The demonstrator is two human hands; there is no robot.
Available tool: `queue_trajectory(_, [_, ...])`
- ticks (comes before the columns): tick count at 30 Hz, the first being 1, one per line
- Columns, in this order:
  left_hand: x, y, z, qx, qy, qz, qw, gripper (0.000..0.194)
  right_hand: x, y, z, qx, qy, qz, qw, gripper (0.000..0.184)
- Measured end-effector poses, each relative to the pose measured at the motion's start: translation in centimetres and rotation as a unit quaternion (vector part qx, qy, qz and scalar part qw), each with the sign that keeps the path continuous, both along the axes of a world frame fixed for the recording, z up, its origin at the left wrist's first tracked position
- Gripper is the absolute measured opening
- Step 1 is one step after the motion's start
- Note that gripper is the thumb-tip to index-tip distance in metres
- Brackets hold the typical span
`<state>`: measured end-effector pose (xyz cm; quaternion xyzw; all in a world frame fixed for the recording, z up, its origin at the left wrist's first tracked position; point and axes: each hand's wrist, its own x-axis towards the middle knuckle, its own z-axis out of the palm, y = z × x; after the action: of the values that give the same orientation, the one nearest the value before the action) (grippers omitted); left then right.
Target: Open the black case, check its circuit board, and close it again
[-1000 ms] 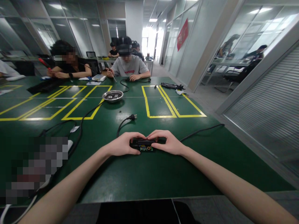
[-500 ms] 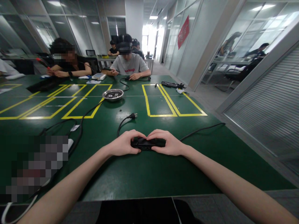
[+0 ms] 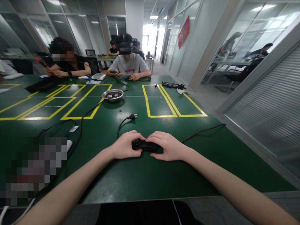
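A black power adapter (image 3: pixel 148 146) lies low over the green table between my two hands. My left hand (image 3: pixel 127 145) curls round its left end, thumb on the near side and fingers on the far side. From the right, my right hand (image 3: pixel 167 145) grips the other end in the same way, its fingertips close to those of the left. A short cord with a black plug (image 3: pixel 133 116) curves out beyond my left hand. On the right, a black cable (image 3: pixel 202 132) runs away from behind my right hand.
A metal bowl (image 3: pixel 112 99) with small metal parts stands ahead, near yellow tape rectangles (image 3: pixel 161 116) on the table (image 3: pixel 145 181). A black folded object (image 3: pixel 173 85) lies far right. Cables and a blurred-out object (image 3: pixel 35 172) lie left. Two people sit across the table.
The adapter has turned in my hands and now shows a smoother dark face. My right hand has shifted slightly nearer to me. Across the table, a person's hand has lowered a little.
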<state>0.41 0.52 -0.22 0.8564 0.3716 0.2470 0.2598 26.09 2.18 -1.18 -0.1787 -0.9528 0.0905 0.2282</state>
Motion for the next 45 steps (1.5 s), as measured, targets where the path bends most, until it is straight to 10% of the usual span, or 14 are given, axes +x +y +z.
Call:
queue_trajectory(14, [0.5,0.0,-0.3,0.123,0.118,0.031,0.985,0.039,0.0,0.5,-0.4,0.084,0.030,-0.060,0.994,0.038])
queue_trajectory(22, [1.6,-0.6,0.7,-0.002,0.079,0.098,0.992,0.040,0.1,-0.1,-0.6,0.202,0.117,-0.008,0.972,0.033])
queue_trajectory(32, [1.5,-0.6,0.2,0.014,0.027,0.104,0.994,0.032,0.4,0.9,-0.6,-0.001,-0.006,-0.092,0.996,0.046])
queue_trajectory(45, [1.5,-0.4,0.2,0.081,0.115,0.071,0.987,0.028,0.3,0.8,-0.3,-0.012,0.022,-0.063,0.998,0.030])
